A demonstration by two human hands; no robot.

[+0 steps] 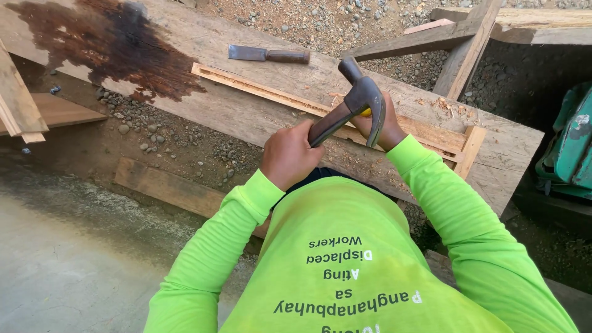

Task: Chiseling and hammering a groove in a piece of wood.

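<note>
My left hand [287,154] is closed around the handle of a claw hammer [361,98], whose steel head is raised just above my right hand. My right hand [382,129] rests on a long thin wooden strip frame [259,89] and grips a small yellow-handled tool [366,112], mostly hidden behind the hammer head. The frame lies along a broad weathered plank [234,117], and its right end has a short cross piece [472,151]. Wood chips lie around my right hand.
A flat blade with a dark wooden handle [268,55] lies on the plank beyond the frame. A dark wet stain [111,49] covers the plank's left end. Timbers [462,43] stand at the top right, a green metal object [573,142] at the right, gravel [179,142] below.
</note>
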